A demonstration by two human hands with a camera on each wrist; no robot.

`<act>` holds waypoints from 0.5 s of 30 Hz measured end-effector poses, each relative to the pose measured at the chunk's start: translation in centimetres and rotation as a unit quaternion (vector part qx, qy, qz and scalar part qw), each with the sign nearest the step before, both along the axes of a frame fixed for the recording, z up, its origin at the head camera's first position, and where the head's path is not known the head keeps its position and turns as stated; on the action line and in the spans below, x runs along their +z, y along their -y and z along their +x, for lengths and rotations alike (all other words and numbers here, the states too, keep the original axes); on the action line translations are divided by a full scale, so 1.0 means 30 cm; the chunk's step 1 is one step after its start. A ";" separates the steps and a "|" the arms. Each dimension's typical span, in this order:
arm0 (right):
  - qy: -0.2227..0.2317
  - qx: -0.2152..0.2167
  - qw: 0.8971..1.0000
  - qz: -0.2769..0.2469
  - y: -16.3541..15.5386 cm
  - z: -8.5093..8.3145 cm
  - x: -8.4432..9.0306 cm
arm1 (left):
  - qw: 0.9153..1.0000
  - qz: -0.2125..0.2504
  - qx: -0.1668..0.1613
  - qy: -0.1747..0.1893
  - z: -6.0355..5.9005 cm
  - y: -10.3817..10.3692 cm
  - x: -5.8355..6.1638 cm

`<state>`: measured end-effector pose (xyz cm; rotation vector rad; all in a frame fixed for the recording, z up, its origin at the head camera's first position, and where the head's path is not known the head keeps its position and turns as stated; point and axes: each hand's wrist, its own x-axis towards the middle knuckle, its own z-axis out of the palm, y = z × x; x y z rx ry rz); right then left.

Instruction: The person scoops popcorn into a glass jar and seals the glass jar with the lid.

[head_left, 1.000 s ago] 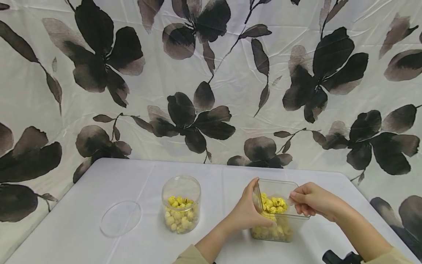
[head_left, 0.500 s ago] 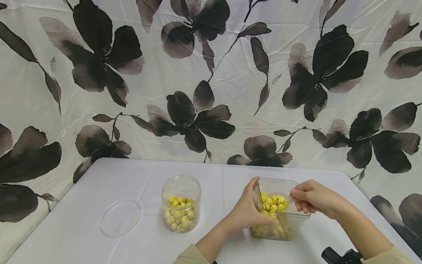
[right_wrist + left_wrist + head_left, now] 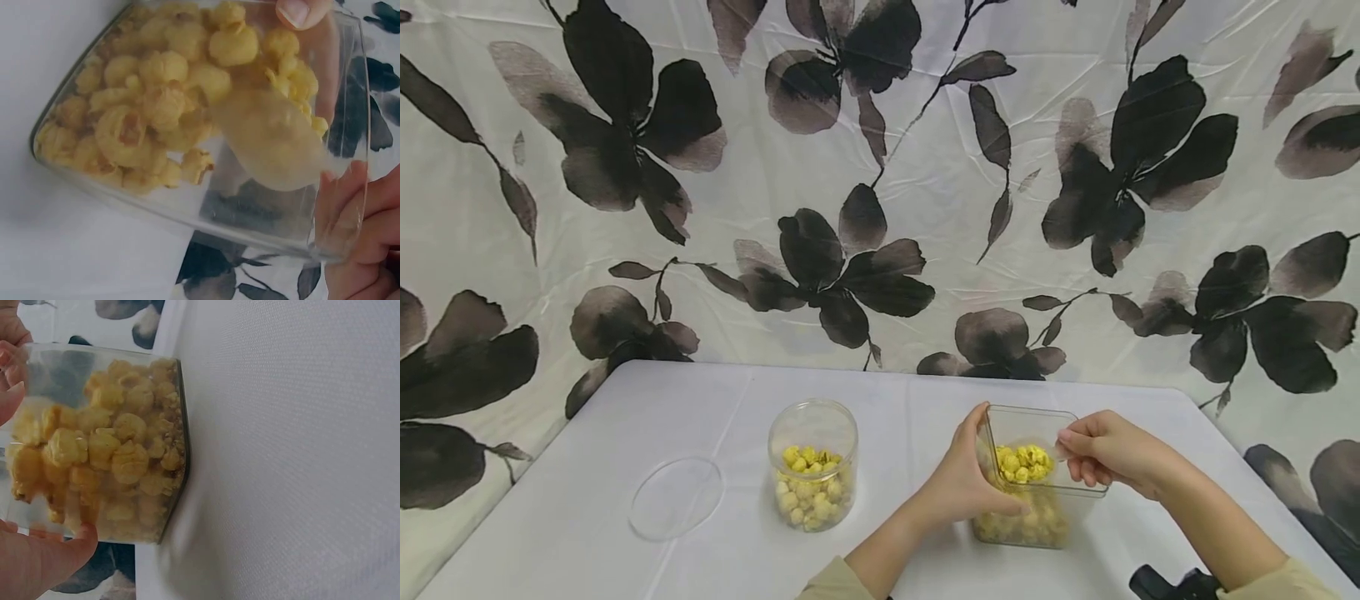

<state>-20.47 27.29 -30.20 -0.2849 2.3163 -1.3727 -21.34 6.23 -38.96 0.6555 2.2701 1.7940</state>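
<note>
- Left hand point(image 3: 962, 483): grips the square tub point(image 3: 1033, 425), thumb across its near side, fingers along the left wall.
- Right hand point(image 3: 1108, 454): thumb and curled fingers pinch the handle of a translucent spoon point(image 3: 269, 147) at the tub's right side.
- Square tub: clear-walled, resting on the white-covered table point(image 3: 722, 575) in the right half of the head view, between the two hands.
- Spoon: bowl inside the tub, against the popcorn point(image 3: 1026, 463), as seen through the wall in the right wrist view; its outline is somewhat blurred.
- Popcorn: yellow, rounded pieces heaped in the lower part of the tub; smaller crumbs lie along the base in the left wrist view.
- Round jar point(image 3: 812, 414): clear, upright, to the left of the tub and apart from it, about half filled with similar popcorn.
- Round lid point(image 3: 676, 498): clear, flat on the table, left of the jar and apart from it.
- Sleeves point(image 3: 838, 579): beige, at the lower edge of the head view.
- Dark object point(image 3: 1176, 583): partly cut off below the right forearm; its kind cannot be told.
- Backdrop point(image 3: 820, 167): pale cloth printed with dark flowers, behind the table.
</note>
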 end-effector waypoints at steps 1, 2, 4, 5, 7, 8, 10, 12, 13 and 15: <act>0.004 0.001 1.000 -0.002 -0.006 0.002 0.001 | 1.000 -0.001 0.000 -0.002 -0.001 0.000 -0.002; 0.008 0.003 1.000 -0.004 -0.012 0.003 0.001 | 1.000 -0.001 -0.001 -0.002 0.000 0.000 -0.003; 0.013 0.005 1.000 -0.011 -0.022 0.006 0.001 | 1.000 -0.002 -0.003 0.000 0.000 -0.001 -0.005; 0.015 0.005 1.000 -0.014 -0.024 0.007 0.001 | 1.000 -0.002 -0.004 0.000 0.000 -0.002 -0.006; 0.015 0.004 1.000 -0.017 -0.019 0.005 -0.001 | 1.000 -0.001 -0.004 0.003 0.003 -0.001 -0.004; 0.013 0.004 1.000 -0.020 -0.013 0.003 -0.002 | 1.000 0.000 -0.003 0.005 0.004 0.000 -0.003; 0.008 0.004 1.000 -0.021 -0.001 -0.001 -0.004 | 1.000 -0.001 0.000 0.007 0.006 0.002 0.000; 0.005 0.006 1.000 -0.020 0.007 -0.003 -0.004 | 1.000 -0.001 0.002 0.008 0.006 0.005 0.002; 0.006 0.008 1.000 -0.021 0.008 -0.003 -0.004 | 1.000 -0.001 0.003 0.010 0.005 0.005 0.003; 0.009 0.012 1.000 -0.023 0.001 0.001 -0.002 | 1.000 -0.001 0.003 0.008 0.004 0.006 0.004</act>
